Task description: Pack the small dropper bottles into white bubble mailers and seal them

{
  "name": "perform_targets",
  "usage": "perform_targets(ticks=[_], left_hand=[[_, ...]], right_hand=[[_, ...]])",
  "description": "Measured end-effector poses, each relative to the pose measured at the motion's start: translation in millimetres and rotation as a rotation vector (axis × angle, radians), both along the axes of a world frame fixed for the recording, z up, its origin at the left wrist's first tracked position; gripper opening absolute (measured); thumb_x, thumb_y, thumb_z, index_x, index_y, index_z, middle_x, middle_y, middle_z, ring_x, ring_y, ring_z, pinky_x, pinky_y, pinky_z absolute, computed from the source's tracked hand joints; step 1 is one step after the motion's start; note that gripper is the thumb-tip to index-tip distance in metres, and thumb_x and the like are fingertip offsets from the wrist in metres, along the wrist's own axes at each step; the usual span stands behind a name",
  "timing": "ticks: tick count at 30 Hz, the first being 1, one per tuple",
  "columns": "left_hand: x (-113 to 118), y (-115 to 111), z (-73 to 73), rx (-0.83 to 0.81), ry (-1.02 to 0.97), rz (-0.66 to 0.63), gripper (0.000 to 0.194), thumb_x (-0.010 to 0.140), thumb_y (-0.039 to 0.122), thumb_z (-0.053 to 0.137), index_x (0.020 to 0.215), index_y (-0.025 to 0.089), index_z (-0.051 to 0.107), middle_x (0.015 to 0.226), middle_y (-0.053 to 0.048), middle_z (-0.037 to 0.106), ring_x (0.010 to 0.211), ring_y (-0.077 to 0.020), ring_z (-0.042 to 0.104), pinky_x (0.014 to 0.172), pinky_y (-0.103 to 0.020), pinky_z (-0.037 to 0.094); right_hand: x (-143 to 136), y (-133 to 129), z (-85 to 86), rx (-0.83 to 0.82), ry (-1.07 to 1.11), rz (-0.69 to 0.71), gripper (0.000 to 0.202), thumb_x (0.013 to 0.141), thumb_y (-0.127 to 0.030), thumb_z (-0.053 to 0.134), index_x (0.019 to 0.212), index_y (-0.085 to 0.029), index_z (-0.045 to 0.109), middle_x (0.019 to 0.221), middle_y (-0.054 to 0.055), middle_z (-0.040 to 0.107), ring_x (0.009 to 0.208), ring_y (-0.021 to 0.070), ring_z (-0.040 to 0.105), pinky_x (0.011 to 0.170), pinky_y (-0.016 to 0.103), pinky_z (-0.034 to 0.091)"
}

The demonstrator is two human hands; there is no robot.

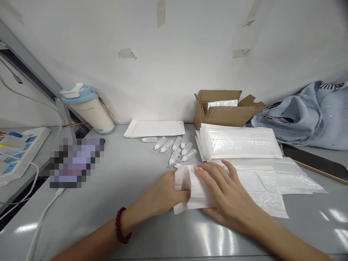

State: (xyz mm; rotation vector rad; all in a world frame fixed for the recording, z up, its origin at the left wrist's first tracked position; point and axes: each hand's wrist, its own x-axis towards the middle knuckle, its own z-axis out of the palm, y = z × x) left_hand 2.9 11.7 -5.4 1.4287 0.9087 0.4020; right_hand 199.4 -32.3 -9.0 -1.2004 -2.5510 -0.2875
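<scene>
One white envelope (199, 190) | left grip (167, 192): pinching mouth | right grip (227, 194): clasping body | roughly nine bottles (166, 145)

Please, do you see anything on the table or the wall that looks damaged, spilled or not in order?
I see no spill. Old tape pieces remain on the wall, some with ragged edges. The small bottles lie loosely at different angles. One box flap has an uneven edge, perhaps simply its cut.
</scene>
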Motion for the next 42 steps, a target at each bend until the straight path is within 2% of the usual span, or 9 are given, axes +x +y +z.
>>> perform_targets(ticks=[3,7,10,14,20,26,33,39,42], left_hand=[[-5,7,0.0,0.120,0.116,0.019,0.009,0.073,0.024,0.059,0.076,0.016,0.057,0.067,0.003,0.056,0.059,-0.0111,0.048,0.052,-0.021,0.036],[-17,24,2.8,0.465,0.317,0.209,0.023,0.084,0.037,0.051,0.076,0.017,0.058,0.066,0.001,0.061,0.060,-0.0137,0.053,0.055,-0.024,0.039],[-26,36,1.0,0.697,0.461,0.299,0.024,0.088,0.034,0.044,0.079,0.018,0.059,0.068,0.000,0.062,0.062,-0.0151,0.054,0.059,-0.027,0.040],[-28,41,-8.6,0.808,0.567,0.259,0.020,0.085,0.033,0.049,0.079,0.018,0.061,0.080,-0.004,0.062,0.079,-0.0204,0.056,0.066,-0.030,0.042],[-23,42,-15.6,0.749,0.650,0.222,0.021,0.082,0.034,0.049,0.080,0.018,0.062,0.077,-0.005,0.061,0.082,-0.0231,0.056,0.071,-0.034,0.042],[-37,49,7.4,0.477,0.540,0.268,0.021,0.075,0.036,0.055,0.067,0.017,0.061,0.064,0.001,0.059,0.061,-0.0159,0.053,0.058,-0.026,0.040],[-56,47,37.4,0.489,0.309,0.327,0.023,0.077,0.040,0.059,0.073,0.018,0.062,0.074,0.001,0.063,0.070,-0.0150,0.056,0.064,-0.025,0.043],[-57,41,41.7,0.290,0.099,0.290,0.018,0.076,0.036,0.064,0.076,0.018,0.059,0.069,0.002,0.061,0.067,-0.0130,0.056,0.060,-0.023,0.044],[-57,39,42.1,0.248,0.113,0.186,0.017,0.077,0.035,0.064,0.078,0.019,0.060,0.070,0.002,0.062,0.066,-0.0128,0.057,0.062,-0.024,0.045]], right_hand=[[3,2,1.1,-0.052,0.037,-0.015,0.065,0.074,-0.022,0.057,0.132,-0.007,0.033,0.122,0.021,0.053,0.114,0.0348,0.046,0.099,0.061,0.024],[16,5,9.9,-0.155,0.152,-0.045,0.059,0.073,-0.021,0.057,0.128,-0.012,0.036,0.122,0.018,0.053,0.114,0.0321,0.047,0.098,0.058,0.032],[25,7,17.2,-0.173,0.207,-0.090,0.062,0.071,-0.020,0.056,0.129,-0.015,0.035,0.121,0.016,0.053,0.111,0.0311,0.048,0.092,0.053,0.040],[27,6,20.5,-0.201,0.223,-0.083,0.066,0.068,-0.017,0.057,0.130,-0.017,0.034,0.122,0.014,0.052,0.111,0.0306,0.047,0.090,0.049,0.042],[20,4,19.1,-0.209,0.211,-0.043,0.069,0.070,-0.016,0.055,0.133,-0.016,0.029,0.123,0.015,0.051,0.111,0.0296,0.046,0.092,0.052,0.039],[21,2,17.5,-0.206,0.205,-0.051,0.071,0.070,-0.016,0.054,0.135,-0.017,0.027,0.127,0.016,0.049,0.114,0.0309,0.046,0.093,0.055,0.039],[21,6,15.0,-0.195,0.222,-0.068,0.071,0.070,-0.015,0.053,0.137,-0.019,0.028,0.126,0.014,0.051,0.113,0.0310,0.048,0.090,0.053,0.042],[21,7,14.8,-0.215,0.217,-0.084,0.070,0.070,-0.015,0.053,0.136,-0.018,0.029,0.127,0.015,0.050,0.113,0.0312,0.047,0.089,0.052,0.043],[21,7,14.5,-0.214,0.216,-0.087,0.069,0.071,-0.015,0.053,0.135,-0.018,0.030,0.127,0.015,0.050,0.114,0.0315,0.046,0.089,0.052,0.043]])
